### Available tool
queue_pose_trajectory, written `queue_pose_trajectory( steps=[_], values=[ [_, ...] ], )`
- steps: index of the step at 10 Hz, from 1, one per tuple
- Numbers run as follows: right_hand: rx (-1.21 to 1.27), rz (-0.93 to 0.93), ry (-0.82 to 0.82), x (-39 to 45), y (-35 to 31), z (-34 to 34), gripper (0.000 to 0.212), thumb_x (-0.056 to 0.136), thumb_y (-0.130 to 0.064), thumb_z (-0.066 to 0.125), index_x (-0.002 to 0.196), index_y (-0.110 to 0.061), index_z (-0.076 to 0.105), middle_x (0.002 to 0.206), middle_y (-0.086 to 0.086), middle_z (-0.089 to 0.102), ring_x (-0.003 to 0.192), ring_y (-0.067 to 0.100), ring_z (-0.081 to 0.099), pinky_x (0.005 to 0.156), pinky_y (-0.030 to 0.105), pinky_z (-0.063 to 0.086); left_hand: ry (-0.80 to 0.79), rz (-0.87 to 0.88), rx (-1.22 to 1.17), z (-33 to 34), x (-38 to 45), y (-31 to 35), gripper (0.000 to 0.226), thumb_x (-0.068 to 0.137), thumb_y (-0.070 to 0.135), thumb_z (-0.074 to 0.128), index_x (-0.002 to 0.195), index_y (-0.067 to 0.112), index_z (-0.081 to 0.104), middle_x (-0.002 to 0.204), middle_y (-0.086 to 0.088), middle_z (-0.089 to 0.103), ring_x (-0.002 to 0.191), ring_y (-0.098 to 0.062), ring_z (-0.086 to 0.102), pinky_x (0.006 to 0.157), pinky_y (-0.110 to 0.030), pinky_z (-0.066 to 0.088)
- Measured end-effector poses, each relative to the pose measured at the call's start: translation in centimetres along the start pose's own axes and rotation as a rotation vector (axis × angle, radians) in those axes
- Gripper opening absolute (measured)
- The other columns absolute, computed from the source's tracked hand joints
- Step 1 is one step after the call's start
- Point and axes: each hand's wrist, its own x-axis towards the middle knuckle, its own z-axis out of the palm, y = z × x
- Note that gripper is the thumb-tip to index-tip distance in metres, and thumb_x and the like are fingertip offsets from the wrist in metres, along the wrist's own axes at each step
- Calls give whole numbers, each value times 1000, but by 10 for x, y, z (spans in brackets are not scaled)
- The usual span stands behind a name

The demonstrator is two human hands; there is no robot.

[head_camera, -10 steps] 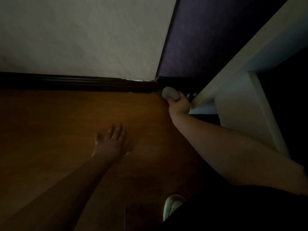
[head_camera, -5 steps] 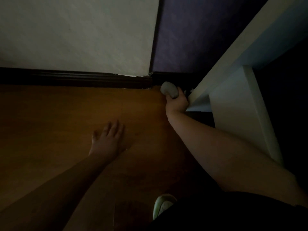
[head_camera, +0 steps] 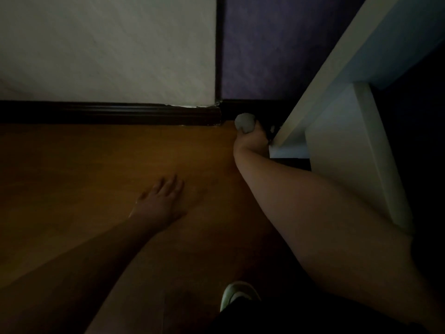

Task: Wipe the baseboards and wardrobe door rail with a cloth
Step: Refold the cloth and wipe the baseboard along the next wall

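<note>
Baseboards [head_camera: 108, 114] run dark along the foot of the pale wall and turn the corner under the purple wall, and that short stretch past the corner is where I am working. My cloth [head_camera: 244, 122] is bunched into a grey wad, which I judge suits a narrow gap better than a flat sheet would, since the white furniture panel [head_camera: 337, 150] stands close on the right and leaves little room. My right hand [head_camera: 251, 142] has its fingers curled round the wad, gripping it and pressing it against the dark baseboard just beyond the corner; the fingertips themselves are lost in shadow, so I cannot say exactly how they lie. My left hand [head_camera: 160, 201] rests palm down on the wooden floor [head_camera: 72, 177], fingers straight and slightly spread, holding nothing; I take it to be propping my weight while I lean low and forward to reach. Near the bottom edge the toe of my pale shoe [head_camera: 237, 294] shows on the floor. Whether the wardrobe door rail is anywhere in view I cannot tell; the light is too dim to make it out.
</note>
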Motion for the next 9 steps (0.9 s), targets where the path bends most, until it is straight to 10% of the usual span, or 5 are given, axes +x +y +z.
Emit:
queue_pose_trajectory(
  steps=[4,9],
  values=[
    [77,-187,-178,-21,-2,4,52,93,-28,66,142,-20,52,140,7,55,131,24,48,110,35,40,128,114,147,16,2,-21,73,102,57,28,156,33,-15,164,5,-21,153,-18,-8,121,-38,14],
    [243,169,239,0,-18,1,58,99,-26,55,152,-18,35,154,10,38,141,27,37,114,44,33,123,151,203,21,13,-26,80,100,59,29,152,31,-26,158,4,-35,152,-24,-14,119,-51,15]
  ],
)
